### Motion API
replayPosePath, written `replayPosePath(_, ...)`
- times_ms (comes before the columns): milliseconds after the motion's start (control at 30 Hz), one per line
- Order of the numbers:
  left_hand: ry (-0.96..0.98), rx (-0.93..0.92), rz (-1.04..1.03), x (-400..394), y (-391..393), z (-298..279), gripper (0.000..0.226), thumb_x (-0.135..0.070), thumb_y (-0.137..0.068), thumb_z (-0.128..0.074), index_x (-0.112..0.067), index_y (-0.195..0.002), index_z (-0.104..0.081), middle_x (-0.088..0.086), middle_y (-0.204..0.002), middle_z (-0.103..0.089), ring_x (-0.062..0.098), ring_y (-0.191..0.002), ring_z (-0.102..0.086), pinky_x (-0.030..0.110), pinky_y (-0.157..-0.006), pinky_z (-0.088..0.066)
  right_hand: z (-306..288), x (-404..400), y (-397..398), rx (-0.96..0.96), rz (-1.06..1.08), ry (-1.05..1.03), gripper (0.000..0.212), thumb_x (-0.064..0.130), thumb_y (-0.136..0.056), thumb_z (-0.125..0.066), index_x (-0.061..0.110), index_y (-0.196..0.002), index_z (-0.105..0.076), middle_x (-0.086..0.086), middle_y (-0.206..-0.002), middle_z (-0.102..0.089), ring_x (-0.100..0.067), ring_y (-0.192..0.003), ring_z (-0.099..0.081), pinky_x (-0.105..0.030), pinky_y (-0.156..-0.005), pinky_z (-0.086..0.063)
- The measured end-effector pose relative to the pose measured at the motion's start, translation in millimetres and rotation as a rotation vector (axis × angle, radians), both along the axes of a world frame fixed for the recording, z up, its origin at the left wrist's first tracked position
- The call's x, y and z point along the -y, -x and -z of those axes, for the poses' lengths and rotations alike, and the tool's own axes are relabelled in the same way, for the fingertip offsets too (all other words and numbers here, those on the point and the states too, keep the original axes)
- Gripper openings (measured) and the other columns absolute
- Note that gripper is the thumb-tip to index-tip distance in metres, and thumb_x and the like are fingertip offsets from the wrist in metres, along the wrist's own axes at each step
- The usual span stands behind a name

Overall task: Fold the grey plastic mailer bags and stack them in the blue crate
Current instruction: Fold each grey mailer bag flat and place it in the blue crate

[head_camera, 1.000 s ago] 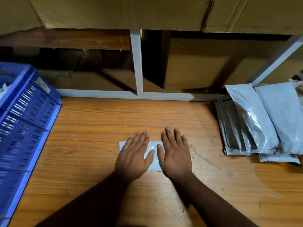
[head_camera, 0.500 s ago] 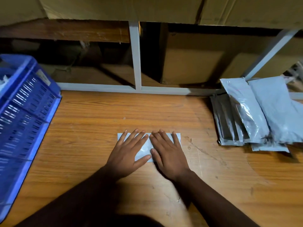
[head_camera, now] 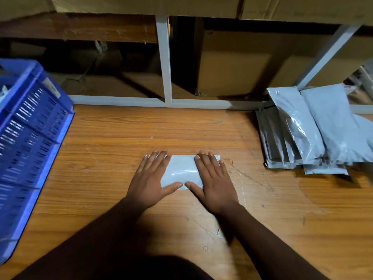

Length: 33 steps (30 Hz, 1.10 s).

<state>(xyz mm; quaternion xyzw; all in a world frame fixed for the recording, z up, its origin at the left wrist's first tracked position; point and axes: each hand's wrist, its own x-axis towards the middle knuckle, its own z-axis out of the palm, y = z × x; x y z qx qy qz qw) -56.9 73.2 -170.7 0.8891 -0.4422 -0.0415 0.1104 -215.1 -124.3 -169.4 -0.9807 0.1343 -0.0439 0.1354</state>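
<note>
Head view: the left hand [head_camera: 150,179] and right hand [head_camera: 214,181] press flat, fingers straight, on a small folded grey plastic mailer bag [head_camera: 180,171] at the wooden desk's [head_camera: 113,158] centre. Creasing looks finished; next, carry it to the blue slatted plastic crate [head_camera: 30,138] at nine o'clock.

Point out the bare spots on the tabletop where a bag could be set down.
Bare wood lies between the blue crate and the left hand, and between the right hand and the mailer pile. The right back corner is crowded.
</note>
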Motion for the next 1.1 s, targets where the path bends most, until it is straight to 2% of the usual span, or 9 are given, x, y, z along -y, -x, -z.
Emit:
replayPosePath(100, -0.054, 0.002, -0.002, 2, -1, -4, 0.101, -0.091, -0.086, -0.027, -0.025, -0.162, -0.027, -0.004, -0.171, -0.019, 0.018, -0.159, -0.008, 0.044, -0.129, -0.009, -2, -5, 1, -0.039, 0.031, 0.007, 0.082, 0.070, -0.104, -0.030, 0.021, -0.166, -0.011, 0.002, -0.174, -0.001, -0.019, -0.160, 0.007, -0.047, -0.129, -0.003)
replayPosePath(267, -0.096, -0.062, -0.111, -26, -15, -5, 0.108, -0.098, -0.079, -0.019, -0.034, -0.165, -0.004, -0.008, -0.173, 0.003, 0.012, -0.159, 0.008, 0.044, -0.129, -0.001, -4, 21, 23, -0.122, 0.010, -0.008, 0.082, 0.073, -0.103, -0.022, 0.028, -0.165, 0.008, 0.007, -0.171, 0.018, -0.016, -0.158, 0.016, -0.045, -0.129, 0.002)
replayPosePath(433, -0.127, -0.104, -0.113, -31, -16, -9, 0.109, -0.098, -0.079, -0.017, -0.033, -0.165, -0.003, -0.008, -0.173, 0.006, 0.013, -0.158, 0.011, 0.047, -0.128, 0.002, -10, 17, 24, -0.125, 0.045, -0.083, 0.081, 0.071, -0.102, -0.027, 0.032, -0.165, 0.005, 0.010, -0.172, 0.016, -0.013, -0.158, 0.016, -0.040, -0.127, 0.009)
replayPosePath(533, -0.026, -0.160, -0.105, -31, -20, -16, 0.096, -0.089, -0.088, -0.017, -0.031, -0.164, -0.017, -0.009, -0.172, -0.008, 0.013, -0.159, 0.000, 0.045, -0.129, -0.002, -26, 27, 17, -0.009, 0.097, -0.298, 0.072, 0.067, -0.102, -0.035, 0.031, -0.163, -0.021, 0.007, -0.171, -0.021, -0.016, -0.156, -0.019, -0.045, -0.126, -0.017)
replayPosePath(600, 0.093, -0.271, -0.131, -31, -26, -21, 0.080, -0.077, -0.097, -0.026, -0.026, -0.159, -0.035, -0.006, -0.167, -0.028, 0.016, -0.157, -0.017, 0.043, -0.128, -0.012, -36, 36, 11, 0.036, 0.152, -0.302, 0.069, 0.064, -0.102, -0.040, 0.027, -0.159, -0.032, 0.002, -0.156, -0.048, -0.023, -0.139, -0.047, -0.046, -0.112, -0.039)
replayPosePath(733, 0.187, -0.326, -0.128, -20, -50, -37, 0.045, -0.048, -0.097, -0.066, -0.017, -0.130, -0.067, -0.003, -0.133, -0.063, 0.022, -0.128, -0.053, 0.034, -0.106, -0.040, -53, 56, -7, -0.189, 0.122, -0.187, 0.083, 0.061, -0.090, -0.065, 0.030, -0.159, -0.032, 0.002, -0.151, -0.051, -0.026, -0.138, -0.044, -0.046, -0.107, -0.032)
replayPosePath(900, -0.034, -0.622, -0.161, -4, -71, -78, 0.032, -0.033, -0.084, -0.085, -0.024, -0.113, -0.076, -0.009, -0.109, -0.068, 0.011, -0.097, -0.064, 0.034, -0.085, -0.057, -73, 64, -30, -0.292, 0.027, -0.235, 0.078, 0.056, -0.078, -0.081, 0.028, -0.146, -0.052, 0.002, -0.128, -0.052, -0.021, -0.122, -0.047, -0.038, -0.098, -0.040)
replayPosePath(1000, 0.054, -0.518, -0.125, -6, -79, -94, 0.022, -0.037, -0.081, -0.086, -0.040, -0.096, -0.071, -0.018, -0.107, -0.061, 0.004, -0.101, -0.058, 0.032, -0.086, -0.051, -87, 65, -32, -0.083, 0.010, -0.263, 0.057, 0.040, -0.078, -0.085, 0.026, -0.126, -0.060, 0.009, -0.114, -0.047, -0.014, -0.106, -0.047, -0.032, -0.082, -0.043)
replayPosePath(1100, 0.248, -0.205, -0.027, -12, -78, -101, 0.025, -0.043, -0.081, -0.083, -0.040, -0.099, -0.066, -0.025, -0.122, -0.057, 0.001, -0.118, -0.047, 0.034, -0.099, -0.031, -94, 61, -33, 0.224, 0.057, -0.153, 0.036, 0.022, -0.082, -0.080, 0.027, -0.107, -0.054, 0.009, -0.107, -0.051, -0.014, -0.094, -0.049, -0.034, -0.074, -0.040)
